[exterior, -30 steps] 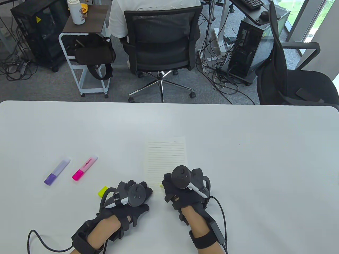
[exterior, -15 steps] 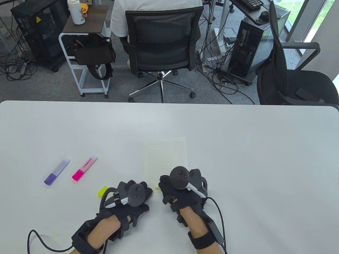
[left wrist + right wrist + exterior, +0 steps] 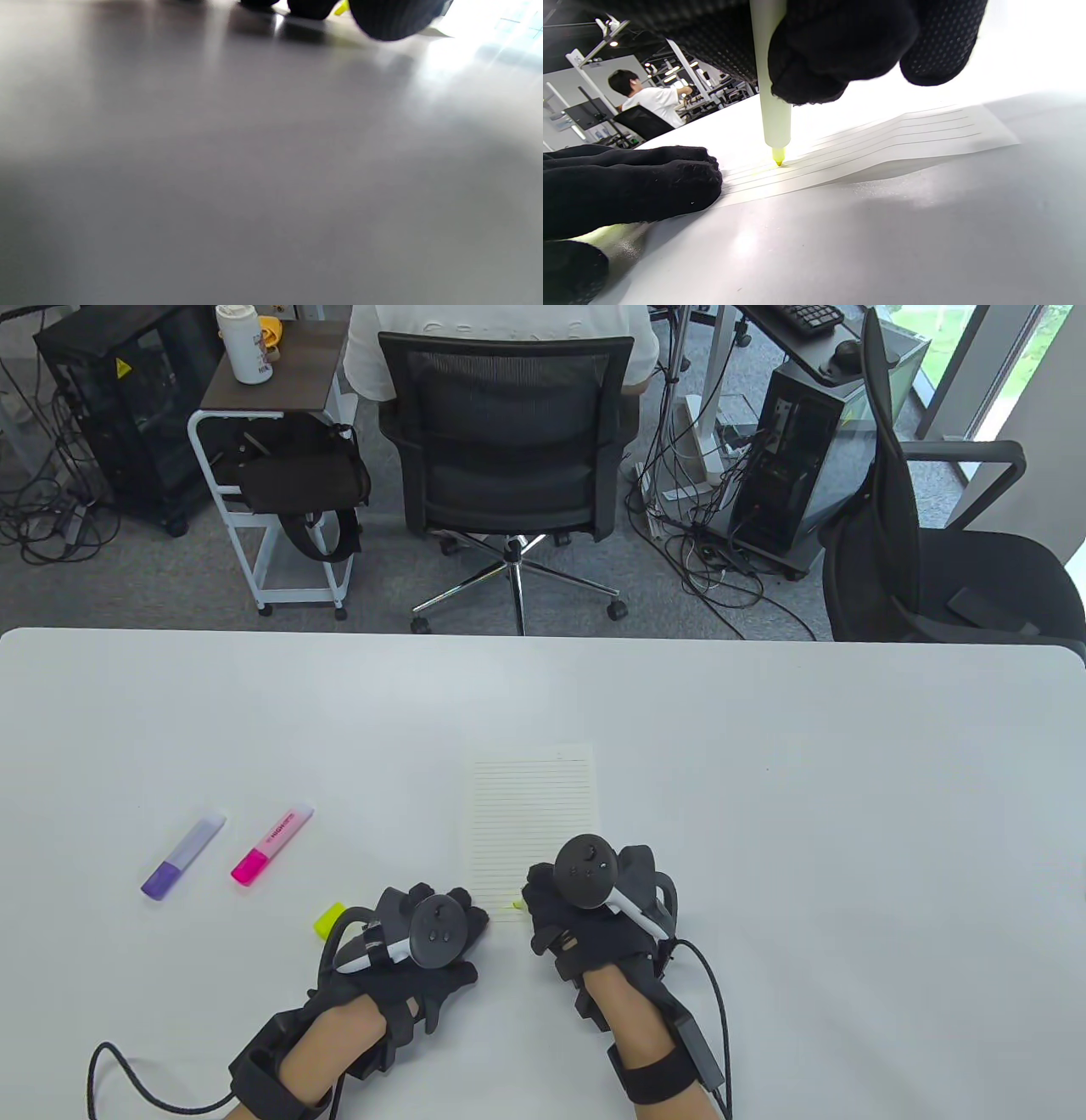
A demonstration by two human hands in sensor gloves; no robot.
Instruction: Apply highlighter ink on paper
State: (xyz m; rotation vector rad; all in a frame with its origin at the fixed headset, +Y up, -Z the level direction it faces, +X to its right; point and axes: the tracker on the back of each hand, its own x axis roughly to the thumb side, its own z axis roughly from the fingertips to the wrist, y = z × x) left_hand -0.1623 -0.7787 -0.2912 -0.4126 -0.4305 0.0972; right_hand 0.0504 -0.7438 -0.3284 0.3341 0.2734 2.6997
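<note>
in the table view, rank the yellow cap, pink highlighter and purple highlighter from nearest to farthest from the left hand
1. Yellow cap: nearest, on the table just to the left of the left hand.
2. Pink highlighter: farther out, up and to the left of the cap.
3. Purple highlighter: farthest, lying left of the pink one.

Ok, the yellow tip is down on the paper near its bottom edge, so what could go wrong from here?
Two risks, I think. The paper bows up off the table to the right of the yellow highlighter tip, and the left hand presses only the bottom-left corner, so a rightward stroke could wrinkle or drag the sheet. Also, the tip sits close to the bottom edge, so a slip could leave ink on the table.
</note>
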